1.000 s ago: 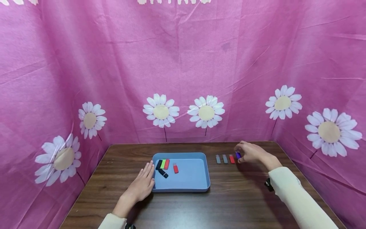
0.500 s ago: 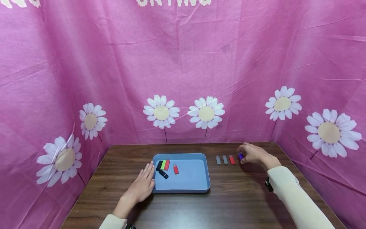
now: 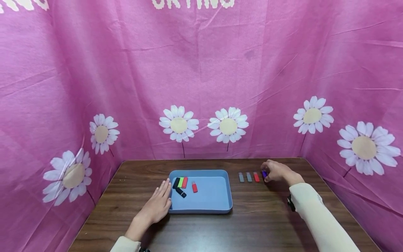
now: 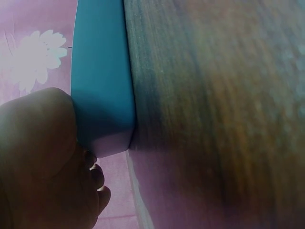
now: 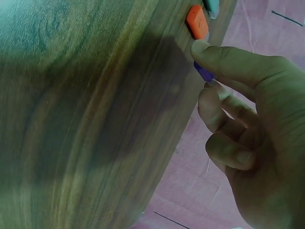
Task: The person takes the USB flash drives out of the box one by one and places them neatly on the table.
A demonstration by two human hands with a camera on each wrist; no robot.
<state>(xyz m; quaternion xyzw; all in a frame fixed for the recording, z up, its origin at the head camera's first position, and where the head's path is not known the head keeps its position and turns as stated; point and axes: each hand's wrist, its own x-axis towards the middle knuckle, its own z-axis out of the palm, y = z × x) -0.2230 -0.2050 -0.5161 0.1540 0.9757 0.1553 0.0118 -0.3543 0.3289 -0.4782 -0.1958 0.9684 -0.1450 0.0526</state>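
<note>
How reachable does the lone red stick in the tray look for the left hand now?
Yes, most likely: the left hand rests against the left edge of the tray, and nothing covers the lone red stick. The slanted black stick lies between them, but low enough, it seems, to reach over.

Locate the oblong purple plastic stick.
Head view, right of the rectangular blue tray: purple stick in the right grip, right of an oblong red plastic stick.

Bare right hand (image 5: 271,124) pinches 1 small dark-purple oblong piece (image 5: 204,72) at the thumb tip, fingers (image 5: 232,151) curled. 1 orange-red oblong piece (image 5: 197,21) lies just beside, on the brown wood-grain table (image 5: 86,105); 1 grey-green piece (image 5: 212,7), partly cropped, lies beyond. Pink cloth (image 5: 186,191) behind.
</note>
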